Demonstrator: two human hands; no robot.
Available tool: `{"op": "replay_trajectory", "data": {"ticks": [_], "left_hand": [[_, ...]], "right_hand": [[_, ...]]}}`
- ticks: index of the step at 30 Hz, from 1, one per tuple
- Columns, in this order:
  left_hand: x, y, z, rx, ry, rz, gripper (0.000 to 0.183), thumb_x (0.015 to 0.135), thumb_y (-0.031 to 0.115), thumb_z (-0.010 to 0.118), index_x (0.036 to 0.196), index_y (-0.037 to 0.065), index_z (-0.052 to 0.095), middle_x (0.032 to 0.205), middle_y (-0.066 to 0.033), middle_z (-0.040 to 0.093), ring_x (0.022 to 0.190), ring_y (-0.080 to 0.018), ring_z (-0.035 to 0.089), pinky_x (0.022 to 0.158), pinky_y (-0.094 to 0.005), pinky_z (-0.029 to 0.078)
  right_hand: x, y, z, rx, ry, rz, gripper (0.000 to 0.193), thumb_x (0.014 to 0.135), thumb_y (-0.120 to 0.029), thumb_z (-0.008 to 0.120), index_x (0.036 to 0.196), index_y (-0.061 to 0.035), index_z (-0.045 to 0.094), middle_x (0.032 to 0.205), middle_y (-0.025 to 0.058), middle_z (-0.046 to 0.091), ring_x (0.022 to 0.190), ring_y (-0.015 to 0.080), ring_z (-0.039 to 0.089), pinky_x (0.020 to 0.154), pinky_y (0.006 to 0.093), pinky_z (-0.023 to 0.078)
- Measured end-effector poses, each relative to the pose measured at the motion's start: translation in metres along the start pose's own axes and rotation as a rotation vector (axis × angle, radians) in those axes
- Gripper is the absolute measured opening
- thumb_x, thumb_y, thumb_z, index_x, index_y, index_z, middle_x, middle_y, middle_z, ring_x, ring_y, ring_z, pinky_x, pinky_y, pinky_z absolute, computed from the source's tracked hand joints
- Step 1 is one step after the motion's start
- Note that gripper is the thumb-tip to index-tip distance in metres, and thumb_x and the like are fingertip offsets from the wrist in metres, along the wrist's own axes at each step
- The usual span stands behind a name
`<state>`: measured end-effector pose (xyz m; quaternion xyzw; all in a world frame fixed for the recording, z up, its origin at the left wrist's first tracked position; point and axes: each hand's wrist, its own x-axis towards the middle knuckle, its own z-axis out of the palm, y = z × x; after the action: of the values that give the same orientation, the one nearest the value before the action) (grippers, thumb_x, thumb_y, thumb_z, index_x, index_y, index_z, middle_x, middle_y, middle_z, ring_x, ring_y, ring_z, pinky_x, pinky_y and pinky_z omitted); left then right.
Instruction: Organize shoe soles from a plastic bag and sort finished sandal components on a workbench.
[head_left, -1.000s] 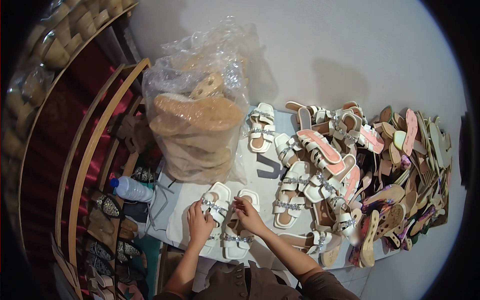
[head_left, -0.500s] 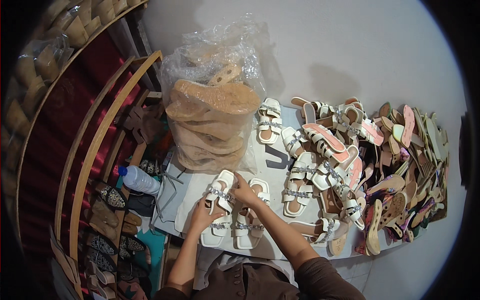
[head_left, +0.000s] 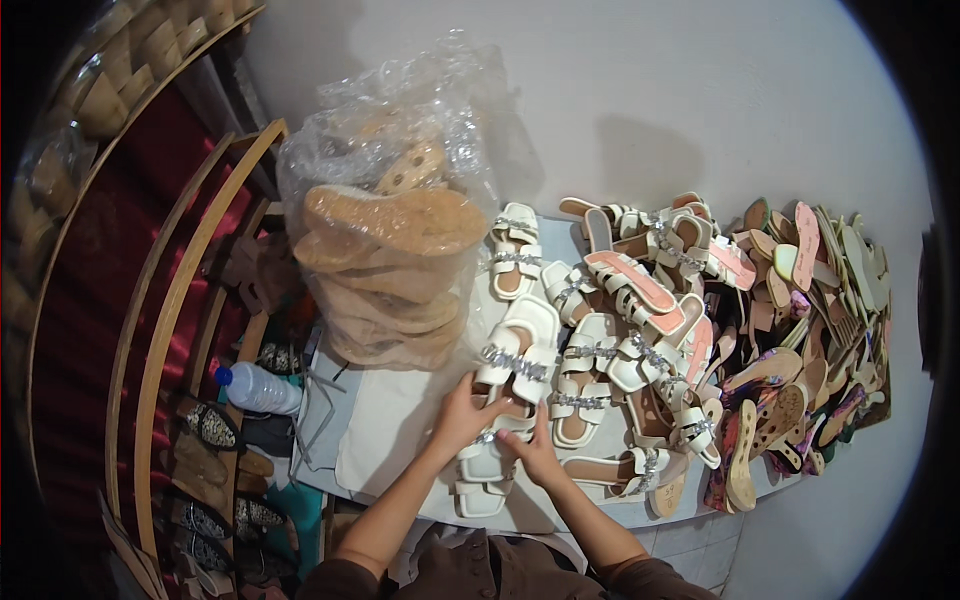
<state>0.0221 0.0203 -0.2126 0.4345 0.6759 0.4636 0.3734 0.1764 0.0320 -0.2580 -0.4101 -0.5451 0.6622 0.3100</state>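
Observation:
Both my hands grip a white slide sandal [head_left: 528, 318] with jewelled straps, held up above the front of the table. My left hand [head_left: 463, 418] is closed on its left edge and my right hand [head_left: 535, 452] on its right edge, thumbs over the lower part. Partly hidden under it, near the table's front edge, lies another white sandal [head_left: 480, 502]. Beyond the held one, a single white sandal [head_left: 516, 252] rests on the table, and more white jewelled sandals [head_left: 580, 385] lie just to the right.
A clear plastic bag of tan soles [head_left: 390, 270] stands at the back left of the table. Heaped sandals and soles [head_left: 790, 385] cover the right side. To the left are a wooden rack [head_left: 170, 320] with shoes and a blue-capped bottle [head_left: 262, 390].
The left of two side-by-side sandals has been lifted and shifted right, over the other one. My hands moved right with it, and the right hand now grips its right side. The view has shifted slightly.

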Motion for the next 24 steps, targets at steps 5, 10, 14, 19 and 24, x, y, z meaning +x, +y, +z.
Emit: {"op": "replay_trajectory", "data": {"ticks": [5, 10, 14, 19, 24], "left_hand": [[0.084, -0.018, 0.051, -0.085, -0.012, 0.15, 0.062, 0.078, 0.026, 0.063, 0.124, -0.004, 0.035, 0.117, -0.0211, 0.049, 0.11, -0.0293, 0.048, 0.091, -0.0353, 0.038], [0.163, -0.016, 0.078, -0.004, 0.173, 0.227, 0.066, 0.082, 0.03, 0.057, 0.129, -0.006, 0.029, 0.126, -0.0258, 0.038, 0.118, -0.0364, 0.038, 0.097, -0.0379, 0.032], [0.204, -0.005, 0.08, 0.008, 0.328, 0.114, 0.06, 0.083, 0.026, 0.056, 0.129, -0.004, 0.031, 0.128, -0.026, 0.037, 0.119, -0.0345, 0.039, 0.097, -0.0366, 0.032], [0.247, -0.019, 0.084, 0.193, 0.332, 0.129, 0.061, 0.086, 0.031, 0.05, 0.128, -0.007, 0.031, 0.13, -0.0262, 0.035, 0.121, -0.0362, 0.036, 0.1, -0.0371, 0.029], [0.252, -0.046, 0.073, 0.319, 0.407, 0.022, 0.06, 0.088, 0.035, 0.044, 0.127, -0.009, 0.032, 0.133, -0.0305, 0.027, 0.125, -0.041, 0.027, 0.103, -0.0408, 0.024]], "right_hand": [[0.083, -0.007, -0.044, 0.203, 0.192, 0.002, 0.076, 0.076, -0.013, 0.067, 0.134, -0.0002, 0.019, 0.119, 0.0163, 0.046, 0.104, 0.021, 0.049, 0.085, 0.0292, 0.043], [0.19, -0.037, -0.066, 0.206, 0.17, -0.068, 0.069, 0.079, -0.008, 0.063, 0.135, -0.0019, 0.023, 0.116, 0.0156, 0.049, 0.099, 0.0195, 0.052, 0.081, 0.0276, 0.045], [0.26, -0.041, -0.067, 0.227, 0.129, 0.019, 0.067, 0.08, -0.012, 0.062, 0.134, -0.002, 0.023, 0.118, 0.0186, 0.045, 0.102, 0.0221, 0.05, 0.082, 0.028, 0.045], [0.317, -0.018, -0.076, 0.192, 0.153, -0.049, 0.066, 0.079, -0.012, 0.061, 0.134, -0.0027, 0.025, 0.116, 0.021, 0.048, 0.1, 0.0255, 0.052, 0.082, 0.032, 0.045], [0.301, -0.041, -0.035, -0.69, 0.249, -0.175, 0.062, 0.081, -0.022, 0.055, 0.131, 0.0043, 0.028, 0.121, 0.0287, 0.039, 0.112, 0.0398, 0.039, 0.095, 0.0423, 0.033]]}}
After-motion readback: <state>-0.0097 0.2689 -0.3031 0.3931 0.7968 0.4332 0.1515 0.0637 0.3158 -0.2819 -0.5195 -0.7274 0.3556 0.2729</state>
